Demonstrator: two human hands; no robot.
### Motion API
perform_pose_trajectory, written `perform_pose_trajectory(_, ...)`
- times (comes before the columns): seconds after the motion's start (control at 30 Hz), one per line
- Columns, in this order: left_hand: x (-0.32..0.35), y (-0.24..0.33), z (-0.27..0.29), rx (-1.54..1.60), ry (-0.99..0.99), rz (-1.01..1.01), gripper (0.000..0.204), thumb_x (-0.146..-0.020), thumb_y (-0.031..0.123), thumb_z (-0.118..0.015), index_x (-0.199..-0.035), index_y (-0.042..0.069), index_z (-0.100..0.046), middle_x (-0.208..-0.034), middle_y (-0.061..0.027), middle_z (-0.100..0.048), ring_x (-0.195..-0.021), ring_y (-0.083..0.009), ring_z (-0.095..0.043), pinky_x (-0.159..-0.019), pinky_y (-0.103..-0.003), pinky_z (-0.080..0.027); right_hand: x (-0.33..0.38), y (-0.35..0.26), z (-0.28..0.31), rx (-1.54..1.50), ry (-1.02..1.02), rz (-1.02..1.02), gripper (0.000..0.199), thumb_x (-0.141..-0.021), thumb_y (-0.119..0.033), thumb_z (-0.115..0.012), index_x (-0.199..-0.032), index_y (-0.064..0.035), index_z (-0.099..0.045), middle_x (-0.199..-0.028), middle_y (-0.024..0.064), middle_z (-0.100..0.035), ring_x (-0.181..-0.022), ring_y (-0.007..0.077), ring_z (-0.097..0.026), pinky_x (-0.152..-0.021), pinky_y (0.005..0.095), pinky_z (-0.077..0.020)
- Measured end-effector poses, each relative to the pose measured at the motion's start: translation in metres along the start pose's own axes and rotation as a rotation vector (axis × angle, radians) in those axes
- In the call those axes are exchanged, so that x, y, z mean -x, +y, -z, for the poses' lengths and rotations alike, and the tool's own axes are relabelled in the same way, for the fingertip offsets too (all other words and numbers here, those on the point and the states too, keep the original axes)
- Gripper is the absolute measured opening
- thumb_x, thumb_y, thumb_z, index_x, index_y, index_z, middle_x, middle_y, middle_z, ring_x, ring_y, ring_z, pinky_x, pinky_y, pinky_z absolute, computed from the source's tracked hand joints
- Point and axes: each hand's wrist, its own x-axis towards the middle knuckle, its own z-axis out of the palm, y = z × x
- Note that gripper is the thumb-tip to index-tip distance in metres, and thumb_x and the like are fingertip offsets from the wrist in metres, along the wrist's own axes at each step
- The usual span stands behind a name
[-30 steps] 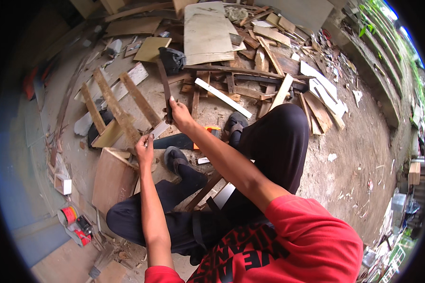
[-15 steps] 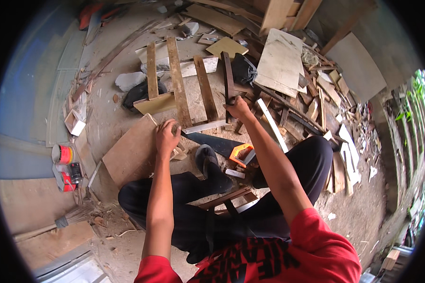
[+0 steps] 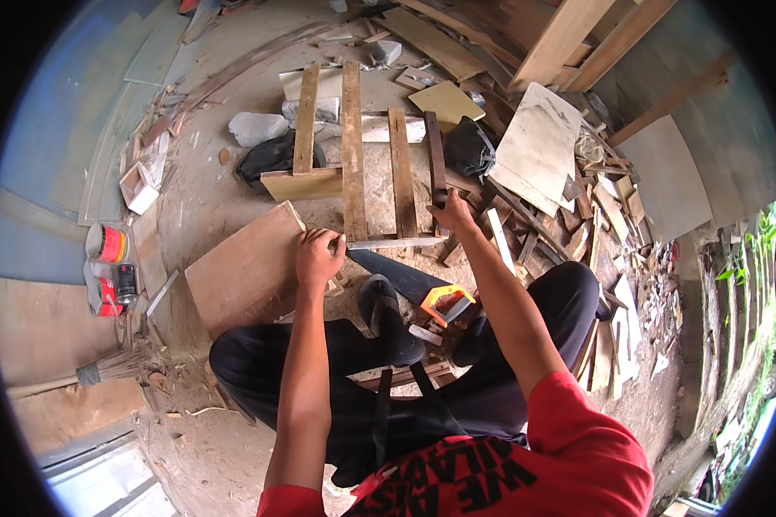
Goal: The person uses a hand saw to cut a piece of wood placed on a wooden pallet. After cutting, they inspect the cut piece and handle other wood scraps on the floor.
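Observation:
In front of me stand several upright-looking brown wooden slats point(image 3: 353, 146), with a pale wooden strip point(image 3: 397, 243) across their near ends. My right hand point(image 3: 453, 213) is closed around the near part of the dark slat point(image 3: 436, 164) at the right. Close to the strip's left end, my left hand point(image 3: 321, 257) has its fingers curled together; what they hold, if anything, is hidden. A brown board point(image 3: 246, 271) lies beside that hand. Below the strip rests a handsaw point(image 3: 405, 280) with an orange handle, near my foot point(image 3: 378, 302).
A heap of scrap wood point(image 3: 569, 224) spreads to the right under a large pale panel point(image 3: 539, 151). Red cans point(image 3: 108, 246) and a dark can point(image 3: 126, 283) stand at the left, near a broom point(image 3: 116, 369). A black bag point(image 3: 267, 159) and a grey stone point(image 3: 257, 128) lie beyond the board.
The whole view has turned, so the slats look straighter and sit further right. My left fingers look more curled. My right hand stays on the dark slat.

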Motion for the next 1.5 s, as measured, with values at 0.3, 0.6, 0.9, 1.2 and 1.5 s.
perform_pose_trajectory(0.3, 0.001, -0.001, -0.001, -0.025, -0.034, -0.003, 0.018, -0.086, 0.020, -0.068, -0.078, 0.003, -0.066, -0.082, -0.0109, -0.068, -0.083, -0.0325, -0.063, -0.085, -0.041, -0.045, 0.022, 0.007, 0.001, -0.115, 0.081, 0.109, 0.087, -0.076, -0.052, -0.079, -0.130, 0.0074, -0.046, -0.120, 0.0321, -0.062, -0.115, 0.0443, -0.061, -0.096, 0.0442, -0.0501)
perform_pose_trajectory(0.6, 0.005, 0.001, 0.000, -0.058, -0.051, -0.038, 0.015, -0.085, 0.018, -0.069, -0.081, 0.004, -0.066, -0.086, -0.0094, -0.069, -0.088, -0.0312, -0.063, -0.087, -0.041, -0.045, 0.038, 0.018, 0.001, -0.247, -0.044, 0.047, 0.074, -0.075, -0.051, -0.080, -0.116, 0.0064, -0.059, -0.108, 0.0287, -0.067, -0.104, 0.0394, -0.067, -0.088, 0.0421, -0.0527)
perform_pose_trajectory(0.9, 0.025, 0.006, 0.001, -0.037, -0.055, -0.040, 0.012, -0.086, 0.019, -0.069, -0.087, 0.007, -0.068, -0.104, -0.0088, -0.072, -0.111, -0.0284, -0.063, -0.112, -0.046, -0.035, 0.054, 0.031, -0.026, -0.314, 0.193, 0.203, 0.076, -0.078, -0.046, -0.081, -0.121, 0.0086, -0.052, -0.108, 0.0296, -0.067, -0.105, 0.0401, -0.066, -0.088, 0.0431, -0.0526)
perform_pose_trajectory(1.2, 0.032, 0.011, 0.004, -0.064, -0.088, -0.023, 0.013, -0.086, 0.020, -0.068, -0.085, 0.006, -0.069, -0.096, -0.0071, -0.073, -0.101, -0.0249, -0.066, -0.114, -0.048, -0.032, 0.101, 0.038, -0.056, -0.412, 0.237, 0.142, 0.092, -0.083, -0.050, -0.076, -0.138, 0.0137, -0.038, -0.128, 0.0388, -0.050, -0.124, 0.0472, -0.051, -0.106, 0.0470, -0.0423)
perform_pose_trajectory(1.5, 0.046, 0.018, 0.002, -0.287, -0.098, -0.029, 0.016, -0.084, 0.022, -0.069, -0.076, 0.008, -0.070, -0.084, -0.0071, -0.071, -0.097, -0.0235, -0.064, -0.117, -0.048, -0.028, 0.142, 0.097, -0.064, -0.059, 0.045, -0.162, 0.032, -0.085, -0.034, -0.067, -0.092, -0.0031, -0.072, -0.094, 0.0267, -0.070, -0.092, 0.0435, -0.069, -0.081, 0.0494, -0.0561)
